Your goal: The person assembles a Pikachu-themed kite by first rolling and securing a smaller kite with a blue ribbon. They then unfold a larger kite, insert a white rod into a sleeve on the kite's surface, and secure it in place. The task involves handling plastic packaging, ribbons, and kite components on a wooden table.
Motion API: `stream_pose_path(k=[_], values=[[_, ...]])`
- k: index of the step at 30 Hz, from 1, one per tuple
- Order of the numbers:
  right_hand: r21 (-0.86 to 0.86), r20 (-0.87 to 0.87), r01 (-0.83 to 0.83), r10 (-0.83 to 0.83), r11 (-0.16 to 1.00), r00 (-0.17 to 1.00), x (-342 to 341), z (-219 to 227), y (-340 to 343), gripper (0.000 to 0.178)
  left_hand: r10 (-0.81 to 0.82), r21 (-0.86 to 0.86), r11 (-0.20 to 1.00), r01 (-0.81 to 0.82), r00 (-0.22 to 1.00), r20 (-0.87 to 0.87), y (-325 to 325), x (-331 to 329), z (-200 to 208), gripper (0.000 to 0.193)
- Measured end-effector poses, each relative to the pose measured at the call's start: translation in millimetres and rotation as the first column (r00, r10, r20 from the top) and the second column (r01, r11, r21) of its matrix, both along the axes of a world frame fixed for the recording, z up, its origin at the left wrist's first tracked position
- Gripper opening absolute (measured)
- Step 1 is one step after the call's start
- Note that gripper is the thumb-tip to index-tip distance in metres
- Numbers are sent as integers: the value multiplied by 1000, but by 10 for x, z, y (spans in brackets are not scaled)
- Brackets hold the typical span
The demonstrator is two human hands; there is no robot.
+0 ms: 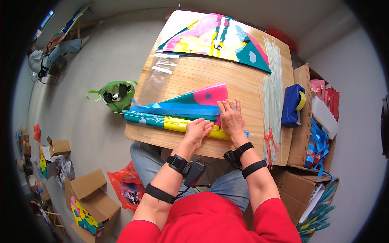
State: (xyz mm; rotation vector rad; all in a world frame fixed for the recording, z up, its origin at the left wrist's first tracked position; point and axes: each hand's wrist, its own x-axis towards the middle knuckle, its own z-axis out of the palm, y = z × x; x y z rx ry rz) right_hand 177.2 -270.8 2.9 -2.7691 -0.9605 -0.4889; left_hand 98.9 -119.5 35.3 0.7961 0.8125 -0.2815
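Note:
A colourful plastic sheet (pixel 174 122), teal, yellow and pink, lies folded or rolled into a long strip along the table's near edge. A thin pale rod tip sticks out at its left end. My left hand (pixel 197 131) rests on the yellow part, fingers stretched out together. My right hand (pixel 231 117) lies palm down on the right part, fingers spread and slightly bent, hiding what is beneath. Behind the roll run a blue strip (pixel 178 109) and a flat teal-and-pink flap (pixel 210 95) with a blue star.
A stack of printed sheets (pixel 219 38) covers the wooden table's (pixel 239 77) far side. Thin pale rods (pixel 272 87) lie along its right. A blue tape dispenser (pixel 292 106) stands at the right edge, a green bag (pixel 117 97) at the left. Cardboard boxes (pixel 90 198) stand around.

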Motion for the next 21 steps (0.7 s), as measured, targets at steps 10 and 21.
stream_pose_path(k=[10,21], values=[[221,-76,-67,86,973,993,-161,147,92,32,387,-212,906,-366,919,68,-294,201,-185,31],[72,-83,138,-132,988,988,140,103,-110,42,476,23,879,-476,879,-27,-178,179,-348,19]])
